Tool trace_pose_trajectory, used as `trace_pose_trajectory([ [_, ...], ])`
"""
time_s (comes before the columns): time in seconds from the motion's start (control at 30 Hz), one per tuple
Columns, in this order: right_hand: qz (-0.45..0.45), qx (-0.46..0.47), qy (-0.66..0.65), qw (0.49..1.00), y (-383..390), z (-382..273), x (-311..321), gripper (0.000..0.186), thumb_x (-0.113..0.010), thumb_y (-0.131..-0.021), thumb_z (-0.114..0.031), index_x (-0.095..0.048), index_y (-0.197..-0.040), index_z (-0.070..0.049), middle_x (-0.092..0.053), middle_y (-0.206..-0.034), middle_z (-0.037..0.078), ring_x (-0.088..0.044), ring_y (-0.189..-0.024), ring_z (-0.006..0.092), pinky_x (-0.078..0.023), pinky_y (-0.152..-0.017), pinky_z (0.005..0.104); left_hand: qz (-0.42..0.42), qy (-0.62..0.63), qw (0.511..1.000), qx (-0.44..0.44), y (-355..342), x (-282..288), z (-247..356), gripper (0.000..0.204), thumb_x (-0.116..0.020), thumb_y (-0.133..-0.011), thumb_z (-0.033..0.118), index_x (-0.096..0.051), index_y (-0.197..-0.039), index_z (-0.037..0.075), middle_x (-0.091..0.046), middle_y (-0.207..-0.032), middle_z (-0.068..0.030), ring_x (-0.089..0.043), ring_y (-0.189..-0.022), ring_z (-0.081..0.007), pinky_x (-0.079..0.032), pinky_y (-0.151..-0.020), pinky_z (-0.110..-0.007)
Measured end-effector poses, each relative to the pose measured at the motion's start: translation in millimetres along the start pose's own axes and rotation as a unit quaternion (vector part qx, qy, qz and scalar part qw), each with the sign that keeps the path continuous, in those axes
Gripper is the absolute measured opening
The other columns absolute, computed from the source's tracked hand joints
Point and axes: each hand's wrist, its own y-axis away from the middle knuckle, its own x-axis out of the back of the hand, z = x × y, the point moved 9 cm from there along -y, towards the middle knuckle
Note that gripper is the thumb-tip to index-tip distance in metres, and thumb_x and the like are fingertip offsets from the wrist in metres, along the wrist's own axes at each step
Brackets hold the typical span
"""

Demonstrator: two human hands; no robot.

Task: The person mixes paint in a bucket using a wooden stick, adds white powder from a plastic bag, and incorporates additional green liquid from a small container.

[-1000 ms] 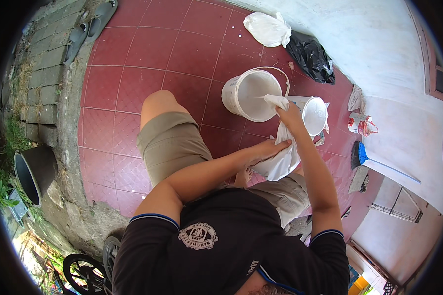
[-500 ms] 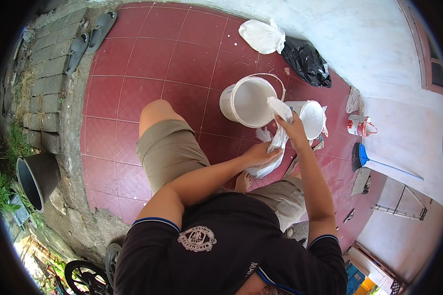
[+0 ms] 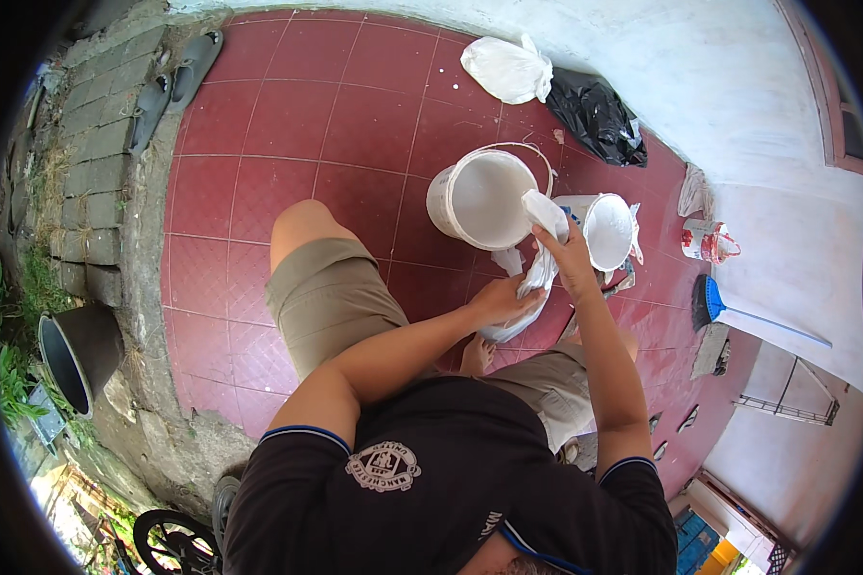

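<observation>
I sit on the red tiled floor (image 3: 288, 134) with a white cloth (image 3: 539, 270) stretched between both hands. My left hand (image 3: 501, 299) grips its lower end near my knee. My right hand (image 3: 571, 259) holds the upper end, lifted beside the rim of a large white bucket (image 3: 479, 199). A smaller white bucket (image 3: 604, 230) stands just right of my right hand. Part of the cloth is hidden behind my hands.
A white bag (image 3: 508, 69) and a black bag (image 3: 596, 117) lie by the wall at the back. A small red-and-white tin (image 3: 708, 241) and a blue broom (image 3: 738, 314) are at the right. A dark pot (image 3: 77, 355) stands at the left near stone paving.
Both hands have shifted slightly with the cloth, gathering it tighter; the cloth's upper end now sits against the large bucket's rim. The camera view moved a little.
</observation>
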Motion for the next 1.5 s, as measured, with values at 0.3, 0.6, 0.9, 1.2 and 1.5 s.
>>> trace_pose_trajectory([
  [0.3, 0.079, -0.005, 0.204, 0.976, -12.2, -13.8, -6.0, 0.059, -0.077, -0.086, -0.043, -0.061, -0.125, -0.002, -0.069, -0.087, 0.009, -0.06, -0.056, 0.0113, -0.05, -0.055, 0.0282, -0.02, 0.056, 0.998, 0.005, -8.6, -14.9, -6.1, 0.074, -0.054, -0.094, 0.065, -0.058, -0.132, 0.002, -0.068, -0.118, -0.0261, -0.066, -0.113, -0.0402, -0.051, -0.096, -0.043],
  [0.6, 0.111, 0.047, 0.319, 0.94, -26.2, -10.2, -11.2, 0.049, -0.071, -0.089, -0.043, -0.069, -0.113, 0.0, -0.072, -0.103, 0.022, -0.069, -0.098, 0.0371, -0.052, -0.084, 0.041, -0.022, 0.129, 0.991, 0.002, -8.5, -15.8, -5.7, 0.071, -0.055, -0.095, 0.062, -0.058, -0.134, 0.002, -0.066, -0.125, -0.024, -0.062, -0.12, -0.0377, -0.047, -0.101, -0.04],
  [0.9, 0.141, 0.092, 0.349, 0.922, -12.1, -32.6, -10.3, 0.041, -0.07, -0.092, -0.039, -0.071, -0.11, -0.003, -0.072, -0.097, 0.021, -0.07, -0.09, 0.0338, -0.052, -0.08, 0.0399, -0.031, 0.121, 0.992, 0.008, -2.4, -11.2, 3.8, 0.07, -0.056, -0.095, 0.061, -0.058, -0.135, 0.003, -0.066, -0.125, -0.0226, -0.062, -0.12, -0.0362, -0.047, -0.101, -0.04],
  [1.2, 0.167, 0.113, 0.262, 0.944, 15.4, -51.5, 5.9, 0.029, -0.071, -0.094, -0.028, -0.072, -0.106, -0.001, -0.071, -0.085, 0.003, -0.061, -0.078, 0.0099, -0.05, -0.073, 0.0278, -0.024, 0.08, 0.995, -0.062, 8.5, -8.2, 29.9, 0.076, -0.057, -0.092, 0.063, -0.059, -0.128, -0.004, -0.069, -0.109, -0.03, -0.067, -0.105, -0.044, -0.051, -0.092, -0.045],
  [1.5, 0.146, 0.035, 0.169, 0.974, 15.6, -42.3, 5.6, 0.033, -0.071, -0.094, -0.034, -0.072, -0.106, -0.003, -0.065, -0.072, 0.001, -0.053, -0.051, 0.0067, -0.041, -0.046, 0.0247, -0.033, 0.074, 0.996, -0.034, 13.3, -6.2, 28.5, 0.073, -0.056, -0.092, 0.063, -0.059, -0.131, 0.001, -0.069, -0.11, -0.028, -0.068, -0.105, -0.0423, -0.052, -0.091, -0.044],
])
